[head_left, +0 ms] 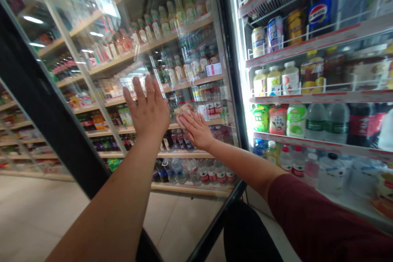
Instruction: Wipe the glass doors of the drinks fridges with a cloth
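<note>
A glass door (172, 217) with a black frame stands swung out from a lit drinks fridge. My left hand (147, 108) is raised against the pane, fingers straight and somewhat apart, with nothing in it. To its right, my right hand (196, 129) presses a crumpled, pale cloth (186, 110) with reddish patches onto the glass. Only the cloth's upper edge shows past the fingers; the palm covers the rest. A small white label with red print (213, 69) sits on the pane above my right hand.
Fridge shelves (307, 99) with bottles and cans rise on the right, close to my right arm. Through the glass appear wooden shelves (184, 154) full of bottles. The black door frame (55, 102) slants across the left. Pale floor tiles (27, 213) lie below.
</note>
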Motion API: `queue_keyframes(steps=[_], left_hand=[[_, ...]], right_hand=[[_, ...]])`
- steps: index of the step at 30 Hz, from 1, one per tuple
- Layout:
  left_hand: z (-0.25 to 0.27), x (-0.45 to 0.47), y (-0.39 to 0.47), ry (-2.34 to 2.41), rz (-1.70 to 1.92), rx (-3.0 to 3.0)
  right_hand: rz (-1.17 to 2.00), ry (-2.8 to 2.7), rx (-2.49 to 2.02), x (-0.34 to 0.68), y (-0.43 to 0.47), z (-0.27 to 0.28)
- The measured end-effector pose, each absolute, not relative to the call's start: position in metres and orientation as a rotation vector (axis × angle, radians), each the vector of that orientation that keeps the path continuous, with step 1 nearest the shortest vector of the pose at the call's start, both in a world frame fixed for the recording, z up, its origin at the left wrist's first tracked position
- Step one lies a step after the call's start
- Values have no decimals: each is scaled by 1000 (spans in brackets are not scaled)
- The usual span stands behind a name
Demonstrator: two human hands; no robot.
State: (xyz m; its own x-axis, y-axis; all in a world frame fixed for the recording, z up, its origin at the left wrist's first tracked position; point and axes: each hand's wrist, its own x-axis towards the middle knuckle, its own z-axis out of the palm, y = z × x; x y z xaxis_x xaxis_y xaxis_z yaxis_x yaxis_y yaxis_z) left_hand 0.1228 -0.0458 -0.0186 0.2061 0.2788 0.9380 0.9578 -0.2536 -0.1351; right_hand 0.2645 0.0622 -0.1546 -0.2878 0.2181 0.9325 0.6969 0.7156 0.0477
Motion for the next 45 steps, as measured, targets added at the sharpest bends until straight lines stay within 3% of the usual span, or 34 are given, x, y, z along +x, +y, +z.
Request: queue_keyframes(steps=[4,8,14,19,23,25,29,34,40,45], left_hand=[[-18,123,-47,-1169,-1065,-1686],[-19,124,-48,-1176,-1054,-1677],[-19,123,-47,-1203,-1040,-1678],[-18,123,-47,-1213,-1018,-1666],[-19,122,-48,-1183,-1013,-1673],[-19,122,-48,-1163,-1025,-1667],[-20,122,-47,-1153,-1034,-1659],[-20,122,-45,-1138,-1028,-1642],[-21,120,-44,-1126,-1057,-1663],[-19,124,-46,-1140,-1020,-1647]], right_hand=[[-395,-1642,-910,263,61,-147],[-480,-1743,-829,266,62,-134],[-310,-1523,-1065,270,71,-82],[-494,-1691,-823,272,74,-39],[-217,-1470,-1023,276,78,-27],[-193,-1442,-1100,277,79,-31],[-446,-1691,-931,279,76,-55],[-302,-1554,-1077,280,73,-84],[-591,-1883,-677,272,63,-123],[-323,-1572,-951,269,68,-145]])
